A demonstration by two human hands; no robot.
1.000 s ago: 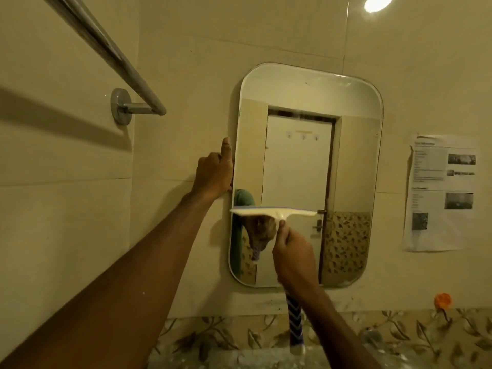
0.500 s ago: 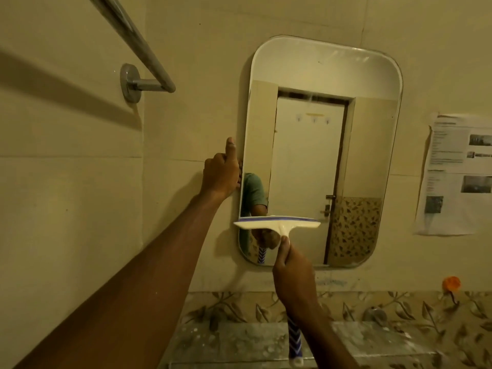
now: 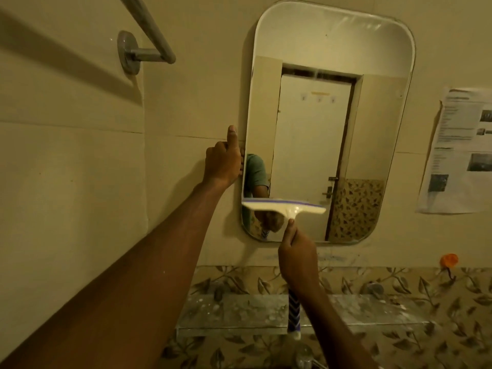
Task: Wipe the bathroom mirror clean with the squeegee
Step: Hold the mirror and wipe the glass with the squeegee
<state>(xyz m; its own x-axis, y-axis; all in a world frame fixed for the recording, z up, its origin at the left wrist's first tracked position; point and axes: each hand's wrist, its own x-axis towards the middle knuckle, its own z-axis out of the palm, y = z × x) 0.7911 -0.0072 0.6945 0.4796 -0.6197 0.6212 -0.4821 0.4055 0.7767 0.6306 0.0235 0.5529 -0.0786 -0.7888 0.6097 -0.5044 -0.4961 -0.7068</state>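
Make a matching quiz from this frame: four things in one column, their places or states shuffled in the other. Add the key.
Things
1. squeegee
2. left hand
3. towel bar
4. paper sheet

Places or states
A. on the wall, right of the mirror
B. grips the mirror's left edge, thumb pointing up
C. blade lies across the mirror's lower left part
D. mounted on the wall at upper left

Pairs: 1-C, 2-B, 3-D, 4-A
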